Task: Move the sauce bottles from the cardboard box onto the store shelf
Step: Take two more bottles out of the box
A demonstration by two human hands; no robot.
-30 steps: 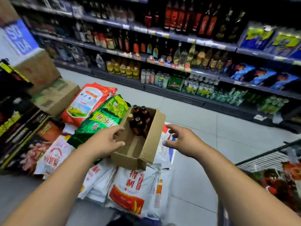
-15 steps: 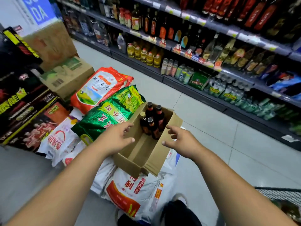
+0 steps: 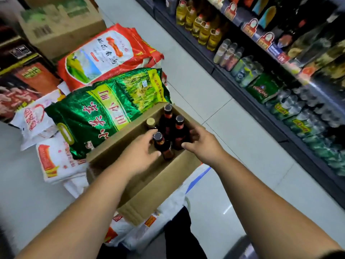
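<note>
An open cardboard box [image 3: 149, 186] rests on stacked white sacks, with several dark sauce bottles upright in its far corner. My left hand [image 3: 140, 154] is inside the box, thumb and fingers wrapped round the nearest sauce bottle [image 3: 164, 146]. Beside it, my right hand [image 3: 203, 144] closes round the black-capped bottle on the right [image 3: 179, 128]. Two more stand behind: another black-capped one [image 3: 167, 113] and a gold-capped one [image 3: 150, 122]. The store shelf [image 3: 222, 73] runs along the right, packed with bottles.
Green [image 3: 112, 107] and red-and-white [image 3: 104, 53] rice bags lie left of the box, with white sacks [image 3: 54, 161] and a large carton [image 3: 59, 25] beyond. Tiled aisle floor [image 3: 233, 146] separates the box from the shelf. My dark trouser leg [image 3: 179, 230] shows below.
Both hands have gone from the box's rims down into it and closed on two bottles. The camera has tilted down and come closer to the box.
</note>
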